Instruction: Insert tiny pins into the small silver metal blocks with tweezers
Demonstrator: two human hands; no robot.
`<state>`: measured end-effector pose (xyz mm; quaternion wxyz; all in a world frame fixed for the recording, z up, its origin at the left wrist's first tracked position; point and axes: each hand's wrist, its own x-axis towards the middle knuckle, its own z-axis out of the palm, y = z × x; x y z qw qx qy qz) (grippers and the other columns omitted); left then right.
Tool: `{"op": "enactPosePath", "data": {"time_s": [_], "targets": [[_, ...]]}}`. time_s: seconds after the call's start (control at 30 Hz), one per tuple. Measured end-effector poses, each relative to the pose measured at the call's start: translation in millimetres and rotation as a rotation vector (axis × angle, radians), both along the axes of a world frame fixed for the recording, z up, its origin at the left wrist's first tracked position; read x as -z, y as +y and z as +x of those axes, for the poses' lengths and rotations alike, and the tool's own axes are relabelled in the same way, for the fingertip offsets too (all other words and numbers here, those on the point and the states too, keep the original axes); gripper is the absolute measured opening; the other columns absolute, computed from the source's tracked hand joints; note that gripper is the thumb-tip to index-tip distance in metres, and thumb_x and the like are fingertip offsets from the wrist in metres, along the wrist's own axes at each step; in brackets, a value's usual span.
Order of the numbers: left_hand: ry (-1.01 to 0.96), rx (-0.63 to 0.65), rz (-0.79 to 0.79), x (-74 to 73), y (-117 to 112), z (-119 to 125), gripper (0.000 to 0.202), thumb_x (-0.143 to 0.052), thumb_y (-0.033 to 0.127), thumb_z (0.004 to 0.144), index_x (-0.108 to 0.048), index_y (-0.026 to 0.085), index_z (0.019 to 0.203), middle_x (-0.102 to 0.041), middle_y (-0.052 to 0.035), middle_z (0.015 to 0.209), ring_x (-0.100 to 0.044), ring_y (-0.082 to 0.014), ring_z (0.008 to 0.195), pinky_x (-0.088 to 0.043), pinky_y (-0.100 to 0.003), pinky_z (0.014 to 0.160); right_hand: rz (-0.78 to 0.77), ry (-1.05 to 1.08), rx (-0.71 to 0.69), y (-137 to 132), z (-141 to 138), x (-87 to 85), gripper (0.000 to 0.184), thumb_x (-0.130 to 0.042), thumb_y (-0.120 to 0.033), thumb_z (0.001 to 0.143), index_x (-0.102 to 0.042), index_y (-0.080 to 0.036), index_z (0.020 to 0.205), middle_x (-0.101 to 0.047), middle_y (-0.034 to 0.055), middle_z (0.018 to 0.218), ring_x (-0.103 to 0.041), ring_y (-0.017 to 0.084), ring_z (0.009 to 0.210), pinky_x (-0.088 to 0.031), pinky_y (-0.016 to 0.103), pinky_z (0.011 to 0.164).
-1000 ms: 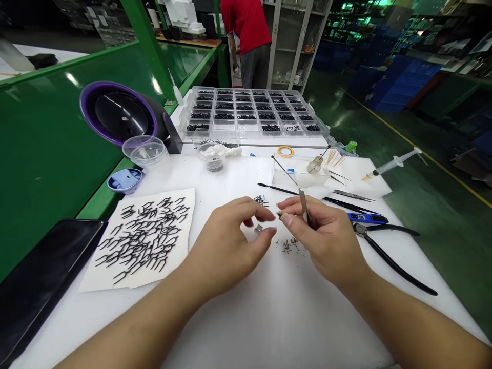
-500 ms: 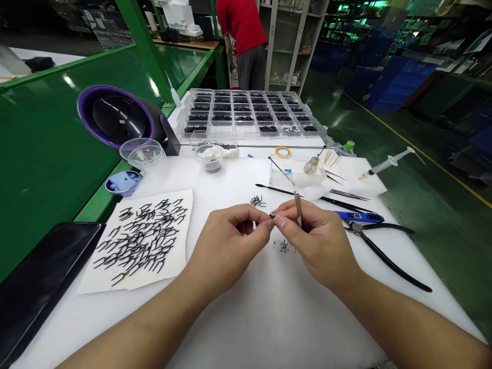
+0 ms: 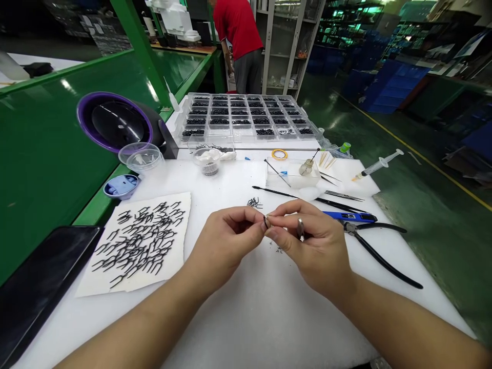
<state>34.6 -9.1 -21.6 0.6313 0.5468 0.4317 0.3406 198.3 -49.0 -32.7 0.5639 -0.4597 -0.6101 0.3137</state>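
Fingertips of my left hand (image 3: 226,243) pinch a small black curved piece (image 3: 265,222) over the middle of the white work mat (image 3: 238,328). The thumb and forefinger of my right hand (image 3: 317,246) meet it from the other side, and both hands nearly touch. Tucked among the right fingers are metal tweezers (image 3: 300,228), seen almost end-on. Just beyond the left fingers lies a small pile of black forked pieces (image 3: 254,203). Dark crumbs (image 3: 277,249) lie on the mat below the hands. At left, a torn white sheet (image 3: 177,264) carries many black forked pieces (image 3: 143,238).
Pliers (image 3: 384,256), a blue pen-like tool (image 3: 351,217) and a syringe (image 3: 378,165) lie at right. A compartment box (image 3: 243,132) of black parts stands behind. A purple-rimmed black device (image 3: 115,123) and clear cups (image 3: 142,156) are at left. A person in red (image 3: 240,31) bends over farther back.
The tweezers in my right hand have swung from upright to nearly end-on. The black piece shows more clearly between the fingertips. The view has shifted slightly.
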Motion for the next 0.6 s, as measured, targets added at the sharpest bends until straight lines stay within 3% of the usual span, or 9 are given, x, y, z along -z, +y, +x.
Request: {"op": "enactPosePath", "data": {"time_s": [0.37,0.47,0.6], "targets": [[0.057,-0.009,-0.002,1.3,2.7,-2.5,0.016,-0.077,0.033,0.077,-0.071,0.019,0.073,-0.057,0.0003,0.069,-0.057,-0.0196,0.079,-0.044,-0.036,0.078,-0.027,-0.026,-0.004,1.0,-0.6,-1.9,0.004,-0.076,-0.02,0.083,-0.076,-0.022,0.079,-0.068,0.0009,0.091,-0.05,0.005,0.055,-0.043,0.022,0.048],[-0.142,0.127,-0.074,6.3,5.1,-5.3,0.014,-0.076,0.032,0.082,-0.072,0.019,0.077,-0.062,-0.0009,0.079,-0.053,-0.0156,0.078,-0.042,-0.031,0.077,-0.003,0.004,0.027,-0.5,-2.1,-3.2,0.007,-0.079,-0.02,0.08,-0.072,-0.021,0.081,-0.067,-0.0002,0.089,-0.044,0.005,0.053,-0.039,0.023,0.045],[-0.387,0.31,-0.181,8.9,4.5,-4.0,0.022,-0.077,0.037,0.083,-0.07,0.018,0.075,-0.053,0.0009,0.074,-0.044,-0.012,0.071,-0.037,-0.027,0.069,0.081,0.074,0.029,-5.9,-6.7,-6.3,0.018,-0.08,-0.017,0.077,-0.065,-0.021,0.086,-0.062,-0.0017,0.088,-0.043,0.004,0.053,-0.036,0.021,0.042]]}}
